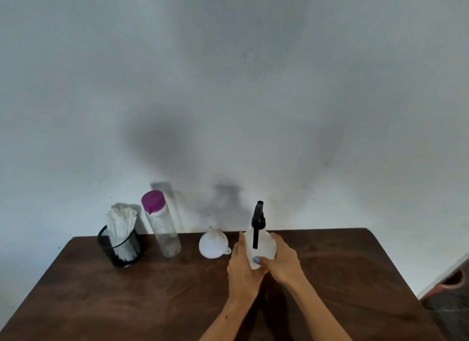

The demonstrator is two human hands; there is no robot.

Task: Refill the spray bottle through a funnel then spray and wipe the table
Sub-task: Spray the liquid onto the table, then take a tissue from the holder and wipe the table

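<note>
White spray bottle standing straight up just right of the funnel, black top pointing up. Wrapped by left hand and right hand, one each side. Equally near, so probably ready for unscrewing the top.

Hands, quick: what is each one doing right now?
Left hand: closed around the spray bottle from its left side.
Right hand: closed around the same bottle from its right side.

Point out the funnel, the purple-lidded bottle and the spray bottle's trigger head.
funnel (212, 244), head view, on its white cone.
purple-lidded bottle (165, 235), head view, on its clear body.
trigger head (258, 220), head view, on the black sprayer.
</note>
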